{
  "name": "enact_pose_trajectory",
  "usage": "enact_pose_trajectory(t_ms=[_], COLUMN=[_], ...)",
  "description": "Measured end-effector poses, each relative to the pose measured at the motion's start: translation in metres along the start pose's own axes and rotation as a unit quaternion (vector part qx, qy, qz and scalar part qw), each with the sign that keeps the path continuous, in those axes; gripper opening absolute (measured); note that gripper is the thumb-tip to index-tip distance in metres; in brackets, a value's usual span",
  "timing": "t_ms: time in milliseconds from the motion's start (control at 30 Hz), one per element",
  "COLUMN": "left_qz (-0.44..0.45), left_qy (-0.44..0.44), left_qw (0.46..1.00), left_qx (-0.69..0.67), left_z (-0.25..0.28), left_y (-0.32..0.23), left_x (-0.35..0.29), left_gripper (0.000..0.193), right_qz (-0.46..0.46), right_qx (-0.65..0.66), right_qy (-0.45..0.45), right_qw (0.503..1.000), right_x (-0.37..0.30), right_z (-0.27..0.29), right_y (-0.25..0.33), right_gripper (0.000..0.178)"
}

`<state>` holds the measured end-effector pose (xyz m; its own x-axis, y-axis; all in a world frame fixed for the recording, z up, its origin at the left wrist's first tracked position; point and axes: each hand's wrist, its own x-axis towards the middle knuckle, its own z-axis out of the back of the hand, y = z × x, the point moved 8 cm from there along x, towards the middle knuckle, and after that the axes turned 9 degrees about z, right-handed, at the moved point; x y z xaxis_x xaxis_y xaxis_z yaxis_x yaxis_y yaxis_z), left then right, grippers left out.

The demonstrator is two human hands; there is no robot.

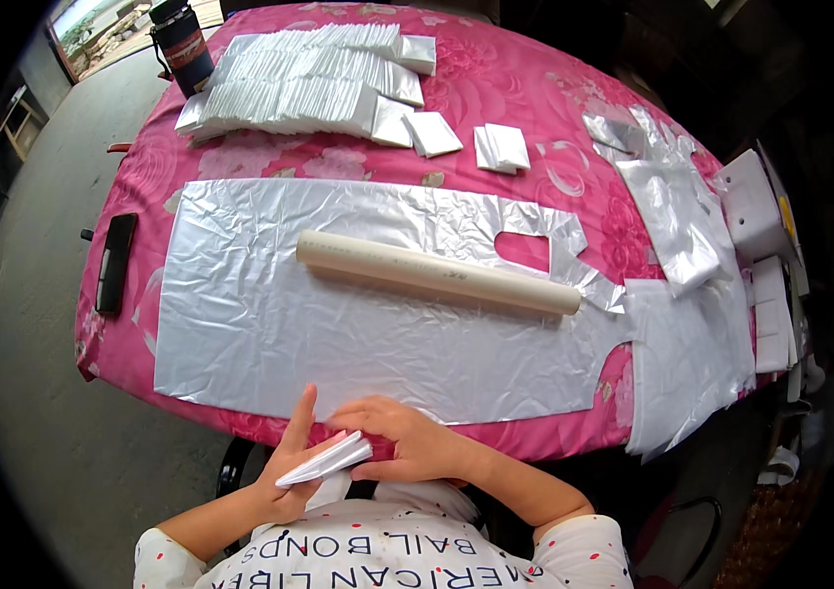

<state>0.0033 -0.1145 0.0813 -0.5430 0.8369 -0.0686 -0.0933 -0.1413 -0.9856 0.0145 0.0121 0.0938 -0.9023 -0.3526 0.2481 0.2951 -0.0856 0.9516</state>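
While the left hand (287, 475) holds a folded white packet (324, 461) just in front of the person's body, near the counter's front edge, its grip is narrow around that packet, one finger pointing up; the right hand (415, 442) curves about the packet's other end, its grip wider, with a gap between fingers and thumb; whether it touches the packet, I cannot tell; beyond the hands, a silvery plastic bag (387, 363) lies flat on the counter (525, 74), which wears a pink floral cloth; a cream tube (436, 273) rests aslant across the bag; at the far left stand close rows of folded packets (294, 103), with a few loose packets (503, 147) to their right; a dark flask (184, 49) is beside the rows, and a black phone (116, 263) lies near the left edge; more plastic bags (687, 344) are heaped on the right, beside white boxes (755, 211).
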Motion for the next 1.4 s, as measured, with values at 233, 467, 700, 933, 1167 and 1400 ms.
enact_pose_trajectory(t_ms=[233, 467, 700, 933, 1167, 1400], left_qz=[0.000, -0.032, -0.088, -0.102, -0.099, -0.056], left_qy=[-0.130, -0.156, -0.214, -0.178, -0.092, -0.089], left_qw=[0.991, 0.978, 0.948, 0.940, 0.949, 0.915], left_qx=[-0.031, 0.132, 0.220, 0.274, 0.283, 0.388], left_z=[0.031, 0.029, 0.037, 0.028, -0.003, -0.045], left_y=[-0.003, -0.009, -0.014, -0.013, -0.016, -0.009], left_x=[0.031, 0.042, 0.041, 0.046, 0.076, 0.128], left_gripper=[0.071, 0.067, 0.069, 0.063, 0.064, 0.077], right_qz=[0.062, 0.132, 0.038, 0.054, -0.072, -0.066], right_qx=[-0.201, -0.676, -0.720, -0.604, -0.477, -0.439], right_qy=[-0.164, -0.357, -0.194, -0.209, -0.074, -0.126], right_qw=[0.964, 0.631, 0.665, 0.767, 0.873, 0.887], right_x=[0.017, 0.053, 0.066, 0.043, -0.032, -0.085], right_z=[0.098, 0.310, 0.355, 0.316, 0.185, 0.153], right_y=[0.002, 0.019, -0.075, -0.039, -0.018, -0.009], right_gripper=[0.019, 0.017, 0.025, 0.035, 0.054, 0.045])
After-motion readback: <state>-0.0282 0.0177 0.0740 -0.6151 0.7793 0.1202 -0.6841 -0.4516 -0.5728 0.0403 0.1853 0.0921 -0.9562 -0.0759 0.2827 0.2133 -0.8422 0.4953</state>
